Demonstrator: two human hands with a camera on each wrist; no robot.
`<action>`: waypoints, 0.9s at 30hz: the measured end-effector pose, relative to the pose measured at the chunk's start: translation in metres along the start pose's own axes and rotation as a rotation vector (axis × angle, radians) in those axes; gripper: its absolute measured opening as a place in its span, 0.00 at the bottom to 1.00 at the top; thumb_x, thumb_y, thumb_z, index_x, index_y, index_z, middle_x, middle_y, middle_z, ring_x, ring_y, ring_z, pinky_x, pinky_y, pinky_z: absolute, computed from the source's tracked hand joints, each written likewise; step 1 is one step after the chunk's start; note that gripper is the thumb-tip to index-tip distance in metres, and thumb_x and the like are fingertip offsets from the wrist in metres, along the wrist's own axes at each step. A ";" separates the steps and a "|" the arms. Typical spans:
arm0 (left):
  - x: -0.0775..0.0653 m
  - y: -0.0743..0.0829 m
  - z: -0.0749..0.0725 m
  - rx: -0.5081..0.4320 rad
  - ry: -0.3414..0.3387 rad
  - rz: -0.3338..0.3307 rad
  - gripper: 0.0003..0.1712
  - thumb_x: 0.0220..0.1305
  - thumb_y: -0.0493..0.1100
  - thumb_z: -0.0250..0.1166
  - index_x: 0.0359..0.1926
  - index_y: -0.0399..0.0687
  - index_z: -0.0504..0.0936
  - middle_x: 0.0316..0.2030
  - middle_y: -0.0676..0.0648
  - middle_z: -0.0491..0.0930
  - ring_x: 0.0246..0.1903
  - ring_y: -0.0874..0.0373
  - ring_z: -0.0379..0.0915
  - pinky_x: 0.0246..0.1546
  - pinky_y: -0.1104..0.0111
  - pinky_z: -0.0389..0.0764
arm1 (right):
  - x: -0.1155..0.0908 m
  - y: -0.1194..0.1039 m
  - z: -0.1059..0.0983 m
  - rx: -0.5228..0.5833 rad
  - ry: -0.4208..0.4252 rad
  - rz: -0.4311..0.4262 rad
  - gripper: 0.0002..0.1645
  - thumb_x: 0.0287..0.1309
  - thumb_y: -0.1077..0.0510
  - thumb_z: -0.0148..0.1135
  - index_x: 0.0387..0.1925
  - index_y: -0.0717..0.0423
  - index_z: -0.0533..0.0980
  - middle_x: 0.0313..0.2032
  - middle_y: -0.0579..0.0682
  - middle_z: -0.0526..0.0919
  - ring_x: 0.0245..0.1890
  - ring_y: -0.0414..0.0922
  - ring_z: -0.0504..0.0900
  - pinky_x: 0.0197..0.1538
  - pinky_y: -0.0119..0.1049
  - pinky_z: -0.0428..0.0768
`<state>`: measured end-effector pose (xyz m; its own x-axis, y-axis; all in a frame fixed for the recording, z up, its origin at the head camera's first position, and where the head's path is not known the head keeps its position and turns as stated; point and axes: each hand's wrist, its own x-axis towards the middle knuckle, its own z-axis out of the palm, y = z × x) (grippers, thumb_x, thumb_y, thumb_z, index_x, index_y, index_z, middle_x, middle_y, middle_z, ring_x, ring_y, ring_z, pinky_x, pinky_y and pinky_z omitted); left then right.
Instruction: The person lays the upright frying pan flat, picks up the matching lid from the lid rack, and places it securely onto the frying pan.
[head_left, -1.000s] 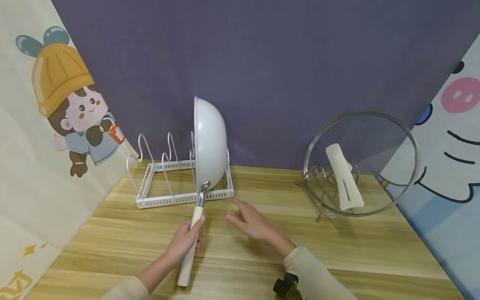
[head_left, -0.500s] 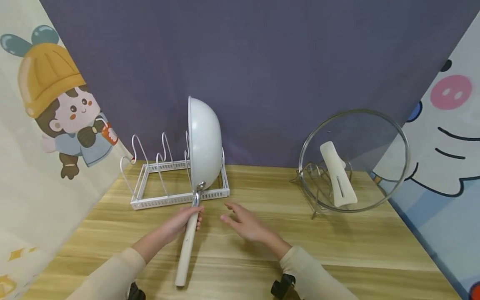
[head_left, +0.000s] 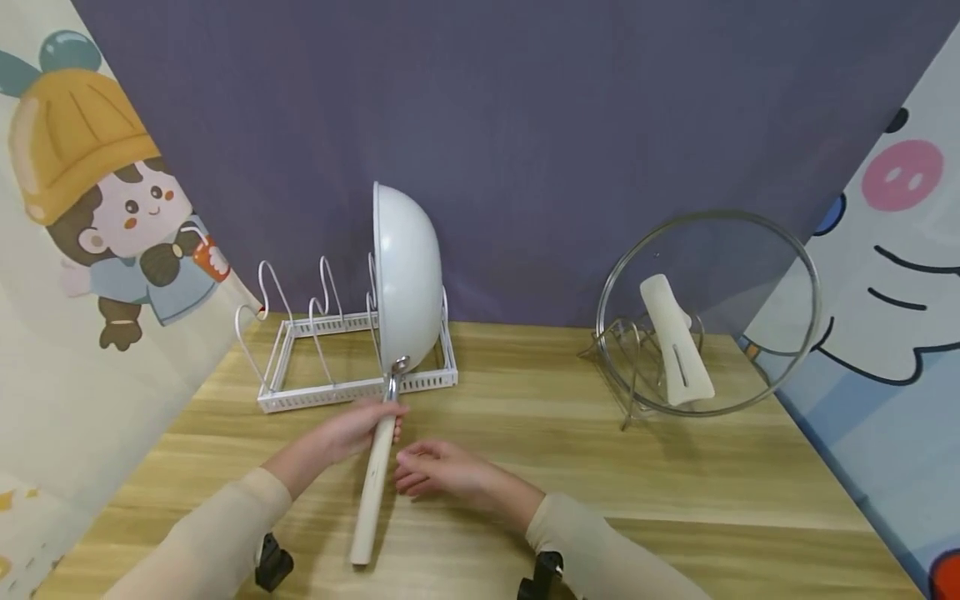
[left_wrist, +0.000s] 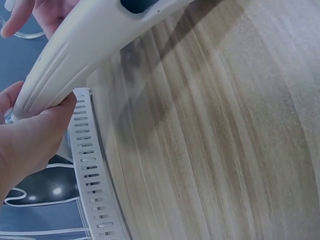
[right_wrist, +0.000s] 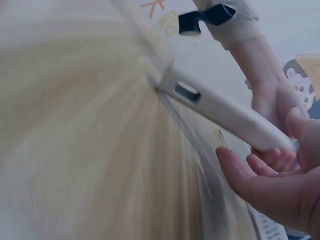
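Note:
A white wok [head_left: 408,279] stands on its edge in the right-hand part of a white wire rack [head_left: 322,395], its open side facing left. Its long cream handle [head_left: 372,500] points toward me. My left hand [head_left: 352,432] grips that handle near the metal neck; in the left wrist view the thumb lies along the handle [left_wrist: 75,55]. Just right of the handle is my right hand [head_left: 442,471], its fingers loosely bent and holding nothing. The right wrist view shows the right hand [right_wrist: 275,192] close beside the handle, palm toward it. Whether they touch is unclear.
At the right, a glass lid with a white grip [head_left: 677,342] leans on a small metal stand [head_left: 633,375]. A dark curtain [head_left: 525,150] hangs behind the wooden table [head_left: 540,417]. Cartoon-printed panels [head_left: 150,233] flank both sides.
My left hand has slid up the handle toward the wok. My right hand has come left and nearer to me, beside the handle, with its fingers more bent. The wok stays in the rack.

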<state>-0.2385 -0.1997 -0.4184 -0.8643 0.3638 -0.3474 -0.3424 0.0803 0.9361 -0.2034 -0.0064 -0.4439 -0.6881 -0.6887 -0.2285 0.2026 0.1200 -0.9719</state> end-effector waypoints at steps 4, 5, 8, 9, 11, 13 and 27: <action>0.001 0.003 -0.002 -0.023 -0.006 0.001 0.03 0.68 0.38 0.53 0.38 0.44 0.68 0.26 0.55 0.74 0.26 0.66 0.70 0.33 0.77 0.76 | 0.009 0.001 0.013 0.116 -0.050 0.021 0.23 0.69 0.57 0.50 0.56 0.73 0.67 0.53 0.73 0.77 0.48 0.54 0.84 0.57 0.45 0.80; 0.001 0.003 -0.002 -0.025 -0.011 0.001 0.03 0.68 0.38 0.53 0.38 0.44 0.68 0.27 0.54 0.74 0.26 0.66 0.70 0.32 0.78 0.76 | 0.010 0.002 0.016 0.139 -0.057 0.028 0.23 0.69 0.58 0.50 0.56 0.73 0.67 0.53 0.72 0.77 0.46 0.51 0.84 0.58 0.45 0.80; 0.001 0.003 -0.002 -0.041 -0.022 -0.006 0.03 0.68 0.38 0.53 0.39 0.43 0.68 0.26 0.54 0.75 0.26 0.66 0.71 0.32 0.78 0.76 | 0.013 0.006 0.024 0.205 -0.079 0.054 0.21 0.69 0.59 0.50 0.55 0.72 0.69 0.53 0.71 0.78 0.45 0.44 0.83 0.60 0.47 0.78; 0.001 0.003 -0.002 -0.044 -0.027 -0.006 0.03 0.68 0.37 0.53 0.39 0.43 0.67 0.26 0.54 0.75 0.27 0.66 0.71 0.33 0.78 0.77 | 0.015 0.008 0.027 0.222 -0.093 0.064 0.20 0.69 0.59 0.49 0.55 0.71 0.69 0.54 0.71 0.77 0.45 0.44 0.83 0.61 0.47 0.78; 0.000 0.003 -0.002 -0.043 -0.036 -0.008 0.03 0.68 0.37 0.53 0.39 0.42 0.67 0.27 0.54 0.74 0.27 0.66 0.71 0.33 0.77 0.77 | 0.017 0.011 0.031 0.256 -0.120 0.083 0.19 0.70 0.60 0.48 0.55 0.69 0.69 0.56 0.71 0.75 0.50 0.48 0.82 0.63 0.48 0.76; 0.001 0.004 -0.002 -0.036 -0.048 -0.002 0.03 0.68 0.38 0.53 0.39 0.43 0.67 0.27 0.54 0.74 0.27 0.66 0.71 0.33 0.77 0.77 | 0.020 0.012 0.033 0.285 -0.139 0.093 0.18 0.70 0.59 0.48 0.55 0.68 0.69 0.59 0.71 0.73 0.55 0.52 0.80 0.65 0.48 0.74; 0.005 -0.004 -0.002 -0.083 -0.079 -0.031 0.08 0.68 0.45 0.56 0.34 0.49 0.67 0.22 0.58 0.72 0.23 0.67 0.68 0.29 0.77 0.73 | 0.040 0.014 0.053 0.537 -0.199 0.073 0.17 0.65 0.70 0.41 0.24 0.50 0.66 0.23 0.43 0.72 0.29 0.38 0.71 0.46 0.33 0.74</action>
<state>-0.2419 -0.2006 -0.4239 -0.8221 0.4348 -0.3675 -0.4008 0.0164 0.9160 -0.1912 -0.0703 -0.4638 -0.5255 -0.8196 -0.2281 0.6056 -0.1720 -0.7770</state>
